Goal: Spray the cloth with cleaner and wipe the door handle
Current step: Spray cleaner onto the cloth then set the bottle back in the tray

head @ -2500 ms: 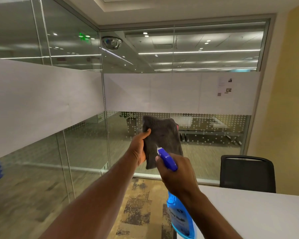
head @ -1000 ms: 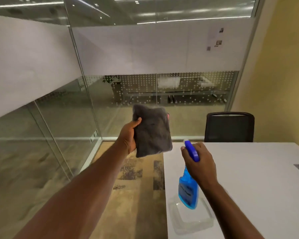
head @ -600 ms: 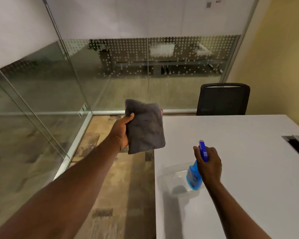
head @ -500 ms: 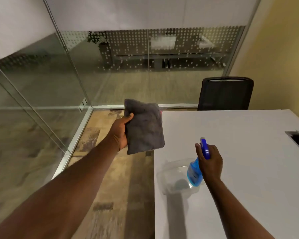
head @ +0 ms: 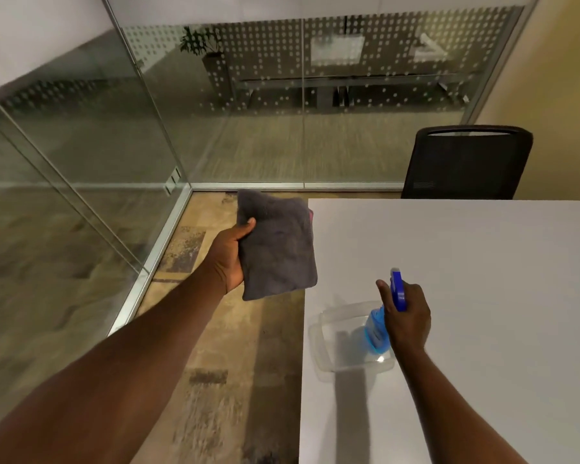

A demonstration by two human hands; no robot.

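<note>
My left hand (head: 228,256) grips a folded dark grey cloth (head: 277,246) by its left edge and holds it up in the air beside the table's left edge. My right hand (head: 406,316) is wrapped around the neck of a blue spray bottle (head: 377,329), whose dark blue trigger head sticks up above my fingers. The bottle's base stands inside a clear plastic tray (head: 325,343) on the white table (head: 482,296). No door handle is in view.
A black mesh office chair (head: 466,162) stands at the table's far end, against the yellow wall. Glass partition walls (head: 114,128) run along the left and the far side. Patterned carpet (head: 231,363) covers the floor left of the table.
My view has tilted down from the glass wall to the table. My right hand has lowered the spray bottle away from the cloth into the clear tray. The left hand still holds the cloth up.
</note>
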